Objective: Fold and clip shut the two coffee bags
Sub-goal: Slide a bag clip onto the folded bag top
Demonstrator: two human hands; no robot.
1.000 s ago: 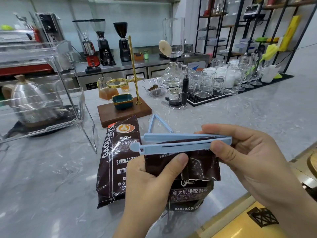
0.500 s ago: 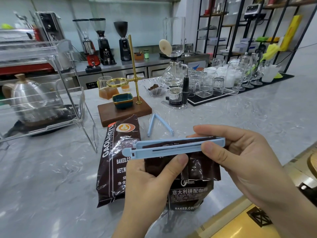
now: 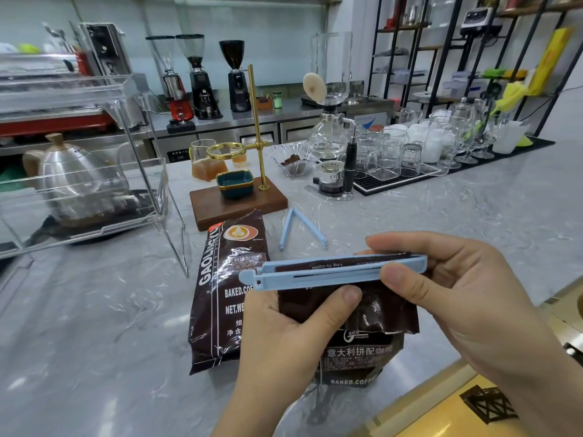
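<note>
A dark brown coffee bag [image 3: 362, 351] stands near the counter's front edge with its top folded over. A light blue clip [image 3: 325, 274] lies across that fold, its two arms nearly together. My left hand [image 3: 284, 342] grips the folded bag just under the clip, thumb on the front. My right hand [image 3: 457, 298] pinches the clip's right end between thumb and fingers. A second coffee bag [image 3: 220, 298] lies flat on the counter to the left, partly behind my left hand. A second blue clip [image 3: 299, 228] lies spread wide on the counter behind.
A wooden base [image 3: 236, 206] with a brass stand and teal dish sits behind the bags. A clear acrylic rack [image 3: 94, 171] holding a kettle stands at the left. A siphon brewer [image 3: 331, 165] and a mat of glasses [image 3: 410, 152] fill the back right.
The clip's two arms have come closer together over the fold, and clip and bag top have dropped slightly lower and to the left.
</note>
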